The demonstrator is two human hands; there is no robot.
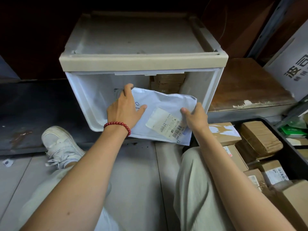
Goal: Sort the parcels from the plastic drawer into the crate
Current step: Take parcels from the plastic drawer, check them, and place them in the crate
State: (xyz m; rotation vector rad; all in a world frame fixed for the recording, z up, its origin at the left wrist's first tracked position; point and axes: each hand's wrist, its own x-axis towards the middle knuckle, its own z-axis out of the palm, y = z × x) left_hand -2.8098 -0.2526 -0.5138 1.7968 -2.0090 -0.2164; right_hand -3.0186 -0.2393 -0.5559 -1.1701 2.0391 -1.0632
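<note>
Both hands are on a white poly mailer (160, 114) that's half out of the open front of the plastic drawer (143, 62), its near edge hanging past the drawer's lip over the floor. The left hand (124, 109), with a red bead bracelet (117, 125) on the wrist, grips the mailer's left side, thumb on top and fingers curled over the far edge. The right hand (195, 118) pinches the right corner, thumb pressed near the shipping label (166, 124). A few brown cardboard boxes (168, 83) sit deeper in the drawer. The black crate (290, 155) is on the right, already packed with brown parcels (260, 139).
</note>
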